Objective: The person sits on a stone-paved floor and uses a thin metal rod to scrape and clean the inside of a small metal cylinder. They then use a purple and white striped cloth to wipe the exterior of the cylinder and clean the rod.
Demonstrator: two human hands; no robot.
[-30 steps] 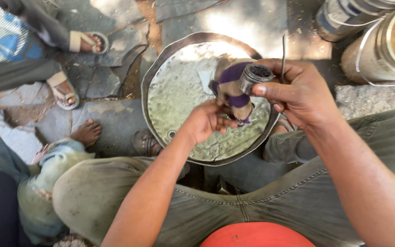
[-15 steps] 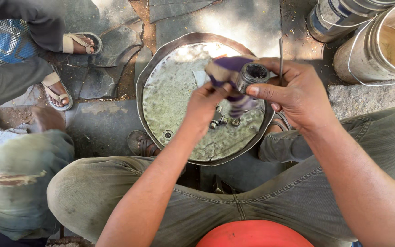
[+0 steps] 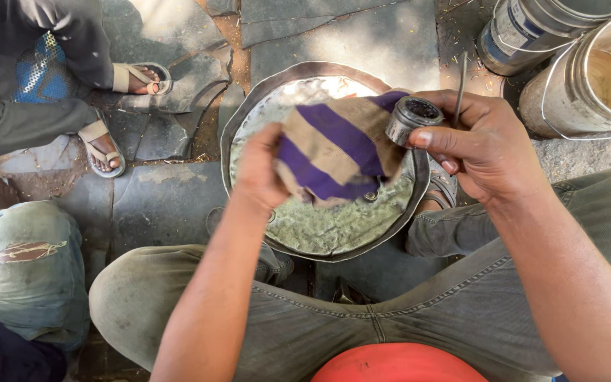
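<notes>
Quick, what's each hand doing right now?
Left hand: closed, gripping a purple-and-tan striped rag.
Right hand: closed, pinching a small round metal bearing cup over the metal pan.

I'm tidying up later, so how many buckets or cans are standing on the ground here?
2, both top right: a grey can at the top edge and a pale bucket right of it. Others may sit out of frame.

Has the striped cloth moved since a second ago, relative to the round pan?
Yes. The striped cloth, held by the left hand, was bunched near the pan's right rim; now it is spread out and raised, covering the pan's upper middle beside the metal ring.
</notes>
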